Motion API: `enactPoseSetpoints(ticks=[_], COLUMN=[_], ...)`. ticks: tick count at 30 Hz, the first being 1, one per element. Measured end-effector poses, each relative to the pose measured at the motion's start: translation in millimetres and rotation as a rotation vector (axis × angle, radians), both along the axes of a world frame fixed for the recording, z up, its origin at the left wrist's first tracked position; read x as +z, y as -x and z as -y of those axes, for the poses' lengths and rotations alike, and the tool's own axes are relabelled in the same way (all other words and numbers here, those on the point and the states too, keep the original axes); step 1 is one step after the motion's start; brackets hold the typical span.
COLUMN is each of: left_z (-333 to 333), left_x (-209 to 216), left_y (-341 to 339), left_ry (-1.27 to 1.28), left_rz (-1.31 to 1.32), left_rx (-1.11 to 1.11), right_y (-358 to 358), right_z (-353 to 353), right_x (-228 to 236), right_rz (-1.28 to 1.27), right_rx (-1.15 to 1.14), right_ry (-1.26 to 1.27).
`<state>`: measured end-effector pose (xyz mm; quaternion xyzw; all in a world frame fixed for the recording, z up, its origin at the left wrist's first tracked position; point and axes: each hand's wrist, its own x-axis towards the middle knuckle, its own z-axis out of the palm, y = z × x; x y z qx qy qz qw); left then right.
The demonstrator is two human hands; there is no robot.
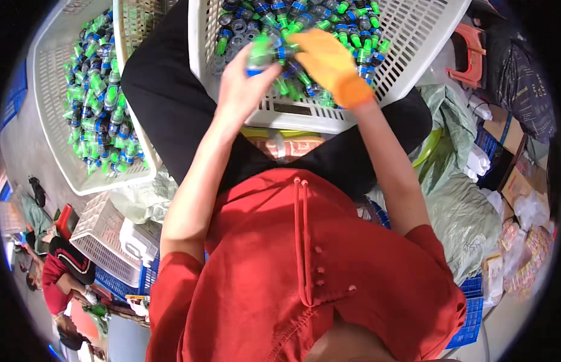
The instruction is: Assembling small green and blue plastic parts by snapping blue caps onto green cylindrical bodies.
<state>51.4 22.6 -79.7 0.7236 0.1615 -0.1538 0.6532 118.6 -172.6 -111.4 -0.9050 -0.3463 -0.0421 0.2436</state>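
Note:
My bare left hand [239, 90] is closed on a small plastic piece [260, 53] with a bright green top, a clear body and a blue rim. My right hand [327, 65], in an orange glove, reaches in from the other side, and motion smears its fingers. Between the hands a dark piece with a blue band [283, 53] shows next to the gloved fingertips; whether they grip it is unclear. Both hands are over a white slatted crate [334, 123] on my lap, which holds many similar green, clear and blue pieces [356, 36].
Left of my leg stands another white crate [48, 130] full of the same pieces. A smaller white basket [105, 238] and a person in red [60, 271] are farther left. On the right lie grey-green sacks [464, 220], a red plastic stool [470, 57] and a black bag [519, 84].

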Motion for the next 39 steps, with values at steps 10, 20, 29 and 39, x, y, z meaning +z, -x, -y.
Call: enactPoseSetpoints(ticks=[10, 20, 29, 39], left_z=[-21, -14, 7, -4], left_x=[6, 34, 60, 54], left_y=[40, 54, 75, 62], left_ry=[0.991, 0.969, 0.138, 0.246], left_rz=[-0.395, -0.301, 0.289, 0.077], left_rx=[0.613, 0.465, 0.262, 0.293], right_y=[-9, 86, 104, 107], right_z=[-32, -33, -15, -52], right_x=[45, 107, 113, 111], right_rz=[-0.626, -0.39, -0.493, -0.074], right_rx=[-0.223, -0.121, -0.019, -0.014], right_ry=[-0.194, -0.179, 0.128, -0.043])
